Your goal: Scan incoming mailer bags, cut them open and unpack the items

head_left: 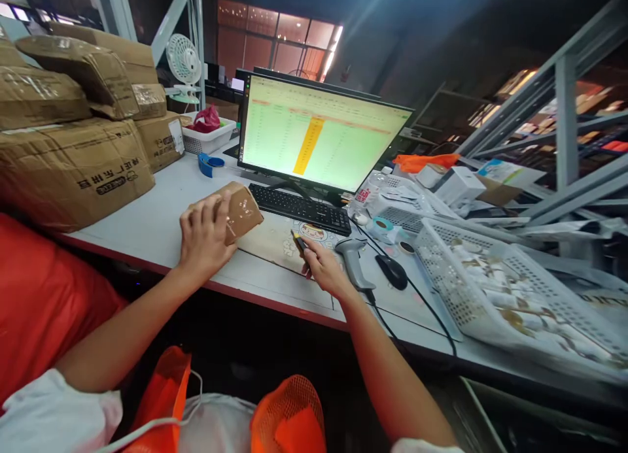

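Note:
My left hand [203, 234] is wrapped over the near end of a small brown taped parcel [241, 211] that rests on the white desk [157, 224] in front of the keyboard [300, 208]. My right hand [322, 268] pinches a thin dark tool with a yellow tip [297, 242], a pen or small cutter, its point lying on a flat cardboard mat [275, 240]. A grey barcode scanner [354, 260] lies just right of that hand, with a black mouse [391, 271] beyond it.
A monitor [318, 136] with a green spreadsheet stands behind the keyboard. Stacked cardboard boxes [73, 165] fill the desk's left. White mesh baskets [515, 296] with small packs sit at right. Orange bags [289, 417] lie below the desk edge.

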{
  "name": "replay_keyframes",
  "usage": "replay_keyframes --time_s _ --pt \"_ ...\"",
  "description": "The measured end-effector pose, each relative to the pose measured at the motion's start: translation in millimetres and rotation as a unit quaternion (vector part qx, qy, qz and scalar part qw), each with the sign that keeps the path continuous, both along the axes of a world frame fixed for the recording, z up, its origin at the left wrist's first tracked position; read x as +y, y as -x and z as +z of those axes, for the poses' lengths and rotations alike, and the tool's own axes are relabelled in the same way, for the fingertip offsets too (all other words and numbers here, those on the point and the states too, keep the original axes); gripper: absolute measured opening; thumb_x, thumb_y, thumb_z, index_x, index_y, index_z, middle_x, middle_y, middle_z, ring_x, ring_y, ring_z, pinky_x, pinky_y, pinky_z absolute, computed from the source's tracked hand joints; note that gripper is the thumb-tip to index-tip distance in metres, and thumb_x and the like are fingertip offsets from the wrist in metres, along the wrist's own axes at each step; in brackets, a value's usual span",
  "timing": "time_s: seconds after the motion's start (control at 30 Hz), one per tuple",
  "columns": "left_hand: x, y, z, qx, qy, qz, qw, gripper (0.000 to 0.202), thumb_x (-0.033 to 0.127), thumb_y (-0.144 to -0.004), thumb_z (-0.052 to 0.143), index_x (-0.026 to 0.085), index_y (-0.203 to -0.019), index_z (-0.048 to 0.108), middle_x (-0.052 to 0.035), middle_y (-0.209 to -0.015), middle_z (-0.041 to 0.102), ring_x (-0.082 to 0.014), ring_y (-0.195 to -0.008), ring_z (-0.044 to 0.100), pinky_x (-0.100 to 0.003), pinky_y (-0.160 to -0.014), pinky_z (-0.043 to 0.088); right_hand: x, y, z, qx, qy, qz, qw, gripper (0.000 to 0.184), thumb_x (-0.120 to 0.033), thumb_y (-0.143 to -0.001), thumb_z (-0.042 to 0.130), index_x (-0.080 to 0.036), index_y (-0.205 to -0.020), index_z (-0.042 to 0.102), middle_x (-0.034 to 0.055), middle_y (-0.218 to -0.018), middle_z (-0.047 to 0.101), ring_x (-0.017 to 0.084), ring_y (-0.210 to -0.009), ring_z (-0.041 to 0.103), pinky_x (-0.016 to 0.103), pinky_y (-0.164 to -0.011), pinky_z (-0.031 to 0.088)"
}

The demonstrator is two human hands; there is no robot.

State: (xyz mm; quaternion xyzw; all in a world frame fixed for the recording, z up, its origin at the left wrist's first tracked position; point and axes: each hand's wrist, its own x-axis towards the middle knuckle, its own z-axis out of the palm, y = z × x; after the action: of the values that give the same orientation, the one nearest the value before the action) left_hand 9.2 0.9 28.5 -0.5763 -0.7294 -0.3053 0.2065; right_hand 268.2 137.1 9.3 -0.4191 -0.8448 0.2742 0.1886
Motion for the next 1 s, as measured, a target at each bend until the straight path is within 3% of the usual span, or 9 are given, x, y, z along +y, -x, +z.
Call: replay_keyframes --time_s 0.07,0.13,0.3,0.53,0.7,0.77,0.83,0.9,1.0 --pt "5.3 -7.6 1.5 0.03 0.033 -0.02 0.999 0.1 0.022 -0.075 0.073 0.015 -0.162 0.024 -0.0217 -0.155 0.04 -0.0425 -0.139 0.038 -0.059 -0.115 0.025 -15.6 10.3 17.7 0.112 0.039 0.059 0.991 0.055 -0.038 -0.102 0.035 -0.017 -0.151 0.048 0.005 -0.091 0.065 0.013 -0.059 0.061 0.027 -0.057 0.052" --pt "8.9 -14.5 -0.2 0.054 0.05 -0.028 0.997 0.099 0.019 -0.075 0.072 0.015 -0.162 0.025 -0.0214 -0.155 0.041 -0.0417 -0.138 0.039 -0.058 -0.115 0.025 -26.1 22.9 32.8 0.169 0.03 0.085 0.981 0.055 -0.038 -0.1 0.04 -0.018 -0.149 0.052 0.0033 -0.088 0.063 0.011 -0.056 0.058 0.026 -0.055 0.051" --pt "9.3 -18.2 -4.1 0.063 0.05 -0.031 0.996 0.094 0.017 -0.077 0.068 0.016 -0.162 0.026 -0.0204 -0.153 0.043 -0.0403 -0.136 0.04 -0.058 -0.114 0.025 -24.1 47.2 49.6 0.195 0.015 0.116 0.974 0.053 -0.035 -0.098 0.042 -0.02 -0.147 0.056 0.0033 -0.092 0.063 0.009 -0.055 0.055 0.027 -0.057 0.052" --pt "7.4 -11.1 -7.4 0.026 0.017 -0.041 0.999 0.088 0.019 -0.079 0.067 0.02 -0.16 0.033 -0.0176 -0.152 0.047 -0.0393 -0.136 0.042 -0.058 -0.115 0.025 -29.3 52.7 47.5 0.149 -0.042 0.113 0.981 0.051 -0.034 -0.1 0.04 -0.022 -0.147 0.058 0.007 -0.096 0.07 0.016 -0.071 0.064 0.031 -0.07 0.056" --pt "0.9 12.6 -7.9 -0.116 -0.116 0.0 0.986 0.097 0.025 -0.074 0.075 0.021 -0.159 0.03 -0.0183 -0.154 0.043 -0.0399 -0.14 0.041 -0.058 -0.118 0.029 -29.0 30.3 29.5 0.065 -0.056 0.099 0.991 0.045 -0.029 -0.098 0.043 -0.017 -0.132 0.068 0.0105 -0.1 0.073 0.023 -0.09 0.069 0.037 -0.083 0.056" --pt "-1.4 27.0 -17.1 -0.19 -0.166 -0.024 0.967 0.107 0.028 -0.071 0.079 0.021 -0.161 0.022 -0.0179 -0.158 0.036 -0.0372 -0.146 0.037 -0.053 -0.121 0.031 -24.0 13.7 28.9 0.058 -0.032 0.074 0.995 0.043 -0.033 -0.097 0.046 -0.018 -0.131 0.068 0.0104 -0.1 0.073 0.021 -0.079 0.069 0.036 -0.076 0.057" --pt "-0.3 40.8 -34.9 -0.255 -0.16 -0.098 0.949 0.112 0.031 -0.072 0.08 0.023 -0.163 0.014 -0.017 -0.162 0.029 -0.034 -0.151 0.031 -0.049 -0.124 0.029 -16.6 -4.2 35.3 0.085 0.014 0.04 0.995 0.048 -0.042 -0.096 0.053 -0.019 -0.137 0.061 0.0094 -0.1 0.072 0.016 -0.061 0.064 0.033 -0.061 0.056" --pt "4.9 52.1 -57.9 -0.323 -0.106 -0.193 0.92 0.117 0.035 -0.075 0.079 0.024 -0.164 0.004 -0.0176 -0.165 0.024 -0.0329 -0.154 0.027 -0.049 -0.125 0.026 -6.6 -19.8 45.9 0.118 0.046 0.017 0.992 0.056 -0.048 -0.091 0.061 -0.019 -0.138 0.055 0.0083 -0.097 0.071 0.014 -0.055 0.062 0.03 -0.054 0.054" --pt "16.6 62.1 -88.1 -0.41 -0.011 -0.291 0.864 0.124 0.039 -0.076 0.081 0.024 -0.163 -0.006 -0.0199 -0.168 0.015 -0.0344 -0.156 0.022 -0.052 -0.126 0.023 12.7 -32.4 59.2 0.14 0.068 0.027 0.987 0.048 -0.047 -0.089 0.064 -0.016 -0.126 0.058 0.0061 -0.087 0.07 0.017 -0.066 0.066 0.027 -0.055 0.052"
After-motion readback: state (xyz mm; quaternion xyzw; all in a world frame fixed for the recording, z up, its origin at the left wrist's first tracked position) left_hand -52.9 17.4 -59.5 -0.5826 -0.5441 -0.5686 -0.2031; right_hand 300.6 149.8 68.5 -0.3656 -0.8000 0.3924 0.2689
